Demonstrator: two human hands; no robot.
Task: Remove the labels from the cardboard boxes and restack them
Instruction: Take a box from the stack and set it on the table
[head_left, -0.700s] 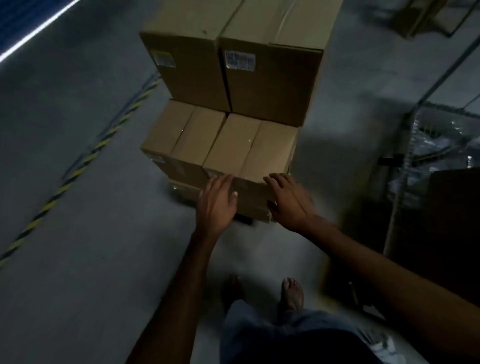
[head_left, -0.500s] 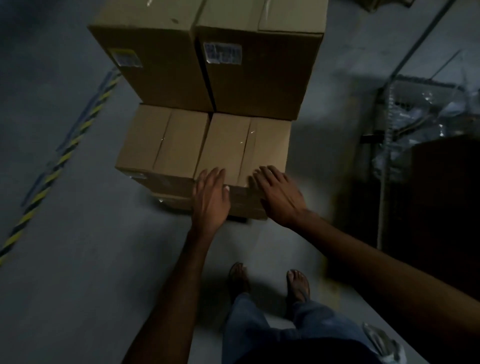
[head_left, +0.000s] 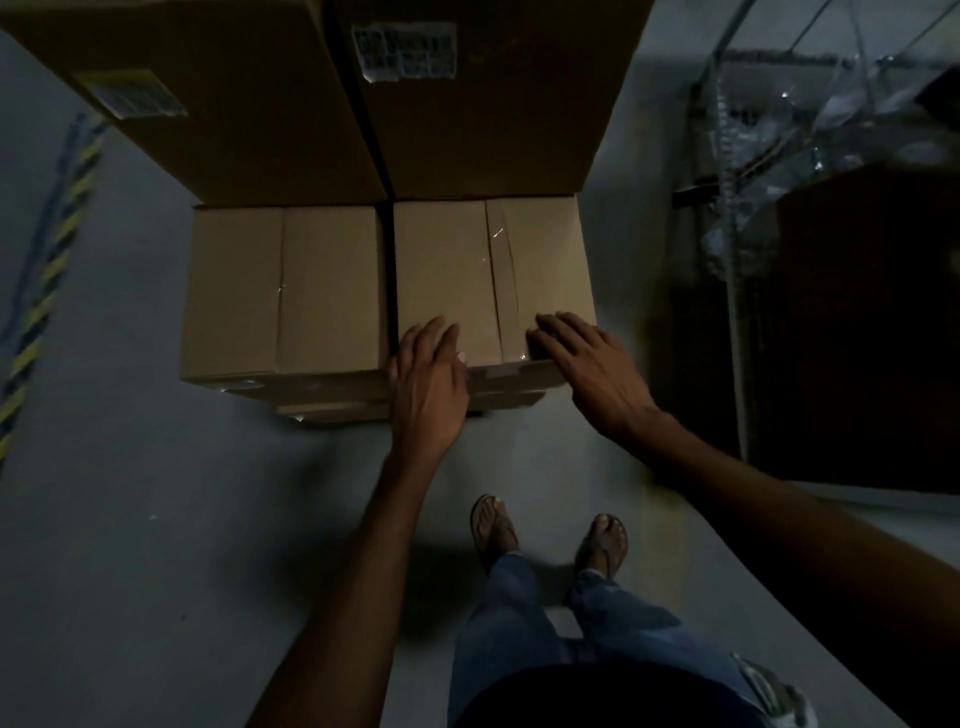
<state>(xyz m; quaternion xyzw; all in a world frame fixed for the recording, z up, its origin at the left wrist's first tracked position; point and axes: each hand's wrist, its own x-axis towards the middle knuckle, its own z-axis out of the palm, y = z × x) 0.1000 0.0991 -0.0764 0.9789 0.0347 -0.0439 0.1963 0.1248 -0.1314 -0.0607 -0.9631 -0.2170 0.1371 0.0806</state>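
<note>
The left low box (head_left: 280, 291) and the right low box (head_left: 488, 275) sit side by side, touching. Directly behind them stand the left tall box (head_left: 208, 135) and the right tall box (head_left: 493, 135). Each carries a label on its near face — left label (head_left: 130, 96), right label (head_left: 404, 52) — with print too blurred to read.

The left hand (head_left: 428, 384) lies over the near edge of the right low box at its left corner, fingers straight. The right hand (head_left: 587, 369) rests flat at the right corner of the same box, fingers spread on top.

The person stands close by in sandals (head_left: 493, 525) and jeans (head_left: 519, 623). A striped line (head_left: 47, 301) marks the floor (head_left: 156, 519) at left. A wire rack (head_left: 737, 234) stands at right.
</note>
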